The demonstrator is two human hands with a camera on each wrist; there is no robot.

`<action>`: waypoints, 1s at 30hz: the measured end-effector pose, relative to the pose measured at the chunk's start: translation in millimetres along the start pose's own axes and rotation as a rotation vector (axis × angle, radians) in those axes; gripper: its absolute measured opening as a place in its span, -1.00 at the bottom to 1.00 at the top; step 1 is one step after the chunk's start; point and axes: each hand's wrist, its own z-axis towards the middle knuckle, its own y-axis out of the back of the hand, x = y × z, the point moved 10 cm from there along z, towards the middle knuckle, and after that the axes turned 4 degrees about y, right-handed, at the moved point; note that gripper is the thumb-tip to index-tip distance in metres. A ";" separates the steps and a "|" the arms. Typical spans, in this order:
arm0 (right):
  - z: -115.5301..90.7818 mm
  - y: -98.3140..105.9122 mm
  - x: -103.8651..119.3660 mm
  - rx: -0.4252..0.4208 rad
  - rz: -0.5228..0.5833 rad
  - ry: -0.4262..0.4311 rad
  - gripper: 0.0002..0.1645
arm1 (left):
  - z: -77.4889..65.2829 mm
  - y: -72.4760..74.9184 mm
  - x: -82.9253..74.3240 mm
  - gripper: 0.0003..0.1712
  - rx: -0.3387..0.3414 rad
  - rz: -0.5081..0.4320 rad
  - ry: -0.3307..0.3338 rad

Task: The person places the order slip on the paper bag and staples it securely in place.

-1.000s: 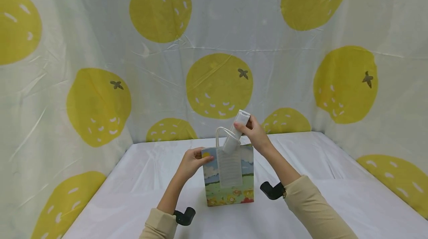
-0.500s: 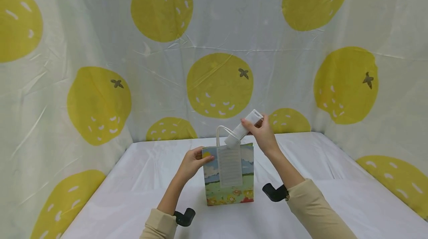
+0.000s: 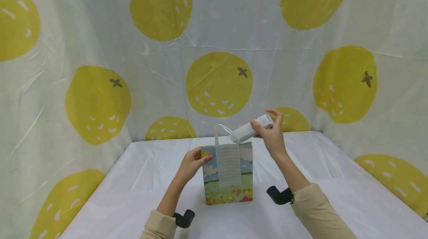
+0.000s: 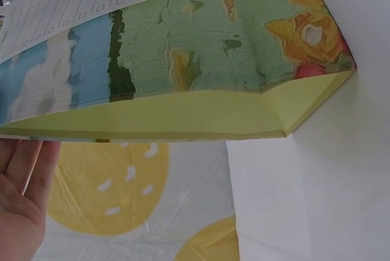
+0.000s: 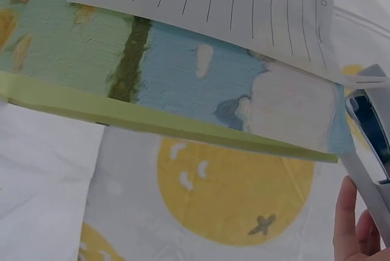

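A paper gift bag with a painted sky and flower meadow stands upright on the white table. Against its front lies a lined checklist sheet with small boxes, below the white cord handle. My left hand pinches the bag's upper left edge, thumb in front; in the left wrist view, its fingers reach behind the side. My right hand holds a white stapler, tilted, its lower end at the bag's top by the handle. The stapler is partly cut off in the right wrist view.
The white cloth-covered table spreads around the bag. Behind and at both sides hangs a pale curtain printed with yellow fruit. Black wrist mounts sit on both forearms.
My right hand has moved right, swinging the stapler from steep to nearly level, and its index finger is now raised. My left hand and the bag have stayed in place.
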 end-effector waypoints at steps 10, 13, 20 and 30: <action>-11.7 20.3 -16.3 -0.028 -0.193 -0.093 -0.34 | -1.5 -0.2 4.2 -0.73 -0.013 0.009 -0.001; -17.1 23.1 -22.4 0.009 -0.198 -0.126 -0.27 | -2.8 0.8 2.9 -0.70 -0.029 0.030 -0.009; -29.1 27.5 -27.5 0.081 -0.062 -0.122 -0.31 | -6.8 2.5 -3.7 -0.67 -0.046 0.057 -0.032; -44.8 54.3 -39.8 0.005 -0.247 -0.169 -0.35 | 4.5 5.6 26.7 -0.62 -0.050 0.040 -0.076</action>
